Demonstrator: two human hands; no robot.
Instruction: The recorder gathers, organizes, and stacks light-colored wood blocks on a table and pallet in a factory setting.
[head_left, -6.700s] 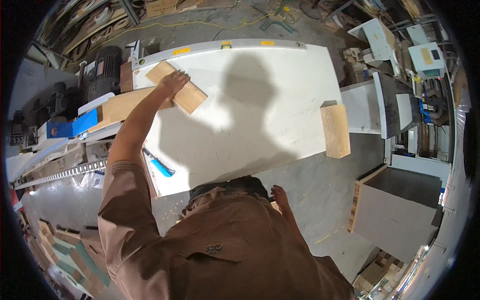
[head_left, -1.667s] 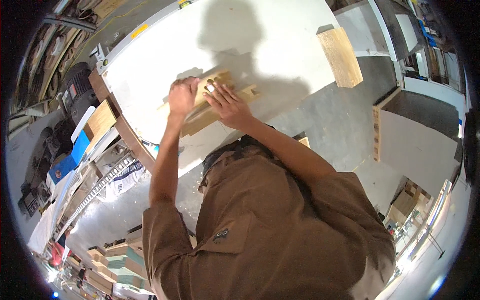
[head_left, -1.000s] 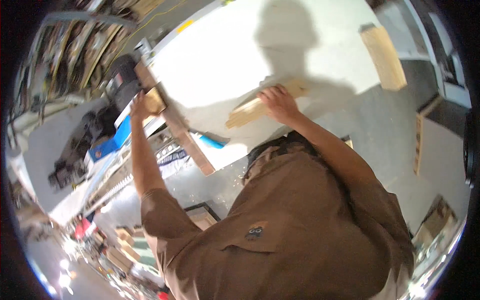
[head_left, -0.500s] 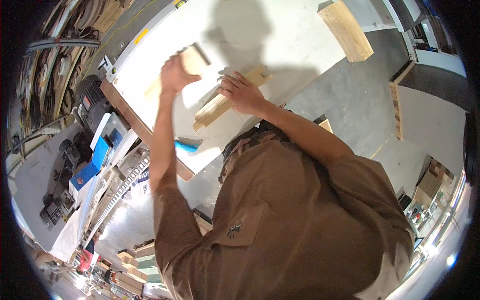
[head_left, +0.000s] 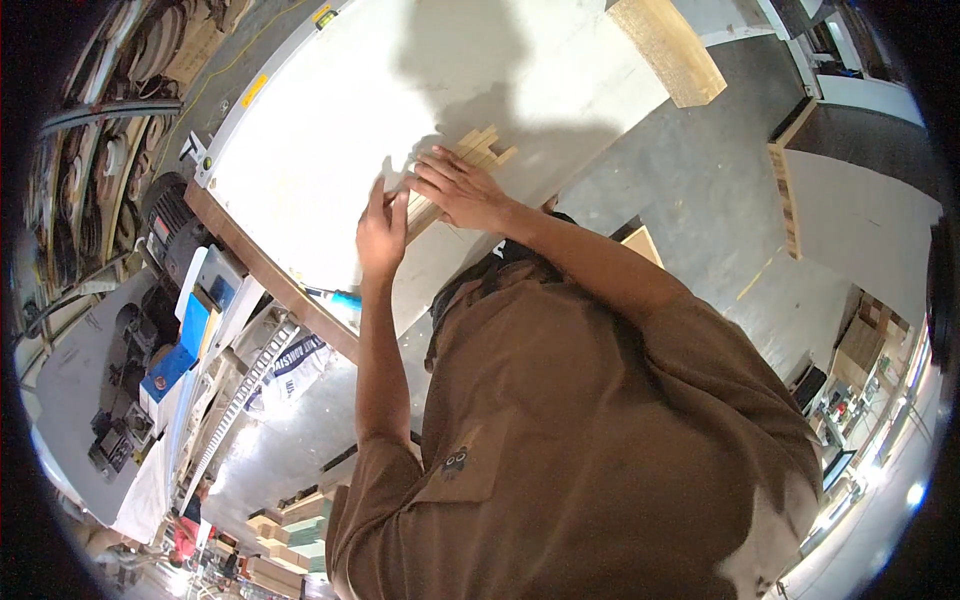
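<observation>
A bundle of narrow pale wooden strips (head_left: pixel 484 147) lies slantwise on the white tabletop (head_left: pixel 300 170), its far ends staggered. My right hand (head_left: pixel 460 193) is over the middle of the bundle, fingers curled across the strips. At the bundle's lower left end, my left hand (head_left: pixel 382 238) has its thumb and fingers on the strip ends, closed about them; part of this grip is hidden. Near the table's left edge lies a blue-handled tool (head_left: pixel 346 299), partly behind my left forearm.
A larger wooden board piece (head_left: pixel 672 52) rests at the table's far right edge. Beyond the brown left edge stand a motor (head_left: pixel 168 220) and a machine with a blue part (head_left: pixel 180 350). Racks of curved pieces (head_left: pixel 150 50) are at the upper left; a dark-topped panel (head_left: pixel 860 180) is at right.
My left hand has come right and down to the strips' end. The pale wooden block it held is no longer visible. My right hand stays over the strips, which have shifted slightly.
</observation>
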